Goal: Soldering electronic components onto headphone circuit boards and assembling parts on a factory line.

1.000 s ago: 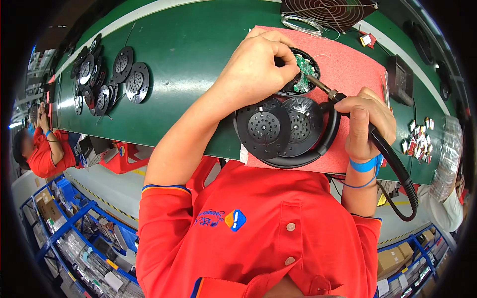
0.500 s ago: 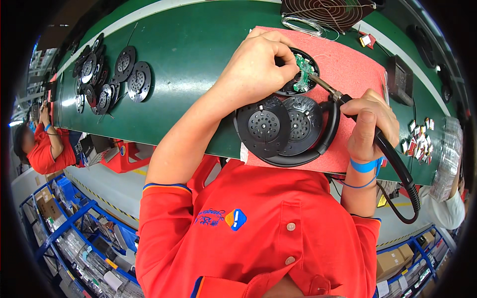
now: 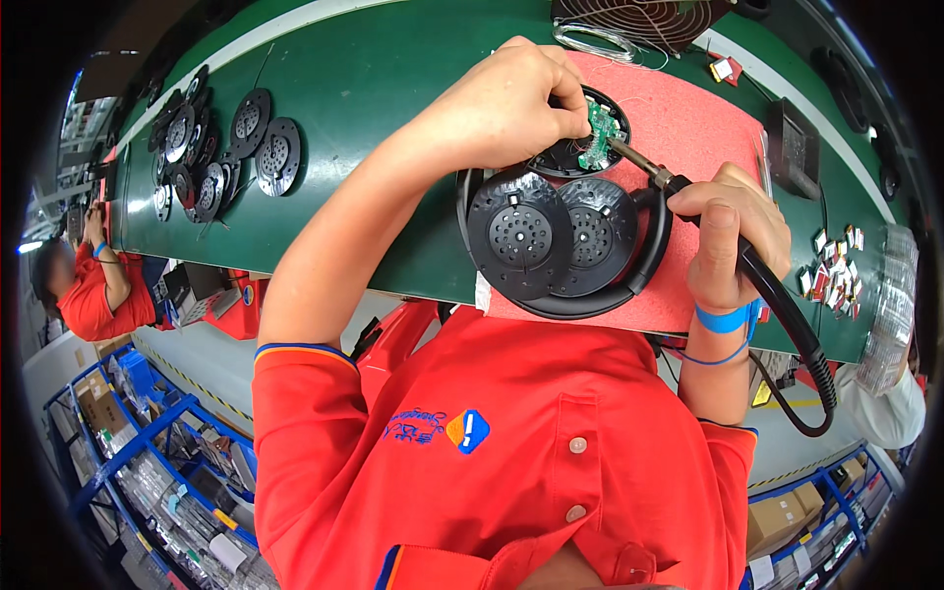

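My right hand (image 3: pixel 737 236) grips a soldering iron (image 3: pixel 669 181), its tip touching or almost touching the lower right part of a green circuit board (image 3: pixel 598 133). That board sits inside a round black headphone ear cup (image 3: pixel 557 163). At the board's left edge, the thumb and fingers of my left hand (image 3: pixel 526 103) are pinched together; anything between them is too small to make out. Nearer to me lie two overlapping black speaker discs, the left disc (image 3: pixel 516 280) resting partly over the right disc (image 3: pixel 612 221). A black headband (image 3: pixel 644 280) curves around them.
A pink foam mat (image 3: pixel 703 123) lies on the green bench (image 3: pixel 383 69). Several speaker discs (image 3: pixel 277 157) are piled at left. To the right are a black box (image 3: pixel 792 147), small white-and-red parts (image 3: pixel 834 275) and clear plastic trays (image 3: pixel 888 305). A fan (image 3: pixel 644 20) stands behind. Another person (image 3: pixel 103 295) works far left.
My left elbow has swung outward, and the left fingers have shifted slightly at the board's edge. The soldering iron stays at the board with little movement.
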`<state>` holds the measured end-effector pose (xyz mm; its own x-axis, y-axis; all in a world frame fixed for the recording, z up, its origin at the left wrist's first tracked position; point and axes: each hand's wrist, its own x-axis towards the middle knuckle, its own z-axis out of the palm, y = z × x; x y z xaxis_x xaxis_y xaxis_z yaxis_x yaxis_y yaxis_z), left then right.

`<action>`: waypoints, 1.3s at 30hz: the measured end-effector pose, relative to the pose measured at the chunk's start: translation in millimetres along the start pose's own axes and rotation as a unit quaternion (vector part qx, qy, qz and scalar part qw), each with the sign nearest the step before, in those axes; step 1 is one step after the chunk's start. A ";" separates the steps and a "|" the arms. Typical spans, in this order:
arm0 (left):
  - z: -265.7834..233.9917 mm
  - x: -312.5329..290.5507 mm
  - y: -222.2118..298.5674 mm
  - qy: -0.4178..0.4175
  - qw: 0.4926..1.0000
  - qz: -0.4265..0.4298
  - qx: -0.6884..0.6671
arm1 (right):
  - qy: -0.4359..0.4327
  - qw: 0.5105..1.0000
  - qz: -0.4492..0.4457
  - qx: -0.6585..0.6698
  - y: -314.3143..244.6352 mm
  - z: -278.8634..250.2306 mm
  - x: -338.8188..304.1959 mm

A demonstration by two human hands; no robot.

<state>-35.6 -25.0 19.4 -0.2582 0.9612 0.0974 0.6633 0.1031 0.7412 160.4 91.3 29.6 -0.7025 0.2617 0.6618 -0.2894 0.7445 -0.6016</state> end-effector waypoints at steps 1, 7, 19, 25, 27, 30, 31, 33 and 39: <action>0.6 1.6 -1.1 0.012 1.000 0.026 -0.003 | 0.000 1.000 0.000 0.001 -0.4 0.0 0.1; -1.0 6.8 -0.6 -0.006 0.998 0.041 0.044 | 0.000 1.000 -0.005 0.002 -0.9 -0.2 0.5; -2.3 11.0 0.9 -0.024 0.998 0.030 0.051 | -0.005 1.000 -0.004 -0.002 -2.6 1.4 2.9; -1.7 11.4 -0.4 -0.026 0.998 0.031 0.052 | -0.003 1.000 -0.004 -0.002 -0.6 4.1 2.9; -1.7 11.2 -0.1 -0.027 0.998 0.030 0.056 | -0.001 1.000 0.001 -0.001 -0.1 4.8 1.8; -0.9 11.0 -1.0 -0.021 0.998 0.034 0.057 | -0.008 1.000 -0.005 -0.006 0.2 5.6 2.3; -0.7 10.8 -1.4 -0.013 0.998 0.040 0.054 | -0.016 1.000 -0.016 -0.012 0.2 5.9 2.5; -1.0 10.5 -1.3 -0.014 0.998 0.037 0.055 | -0.015 1.000 -0.017 -0.011 0.4 6.3 2.2; -1.5 9.5 1.4 -0.026 0.998 0.016 0.049 | -0.006 1.000 -0.001 -0.007 1.1 4.9 2.7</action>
<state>-38.2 -16.1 22.3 -0.2009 0.9761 0.0827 0.7365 0.0948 0.6698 155.0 89.8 28.5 -0.7091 0.2535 0.6580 -0.2812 0.7541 -0.5935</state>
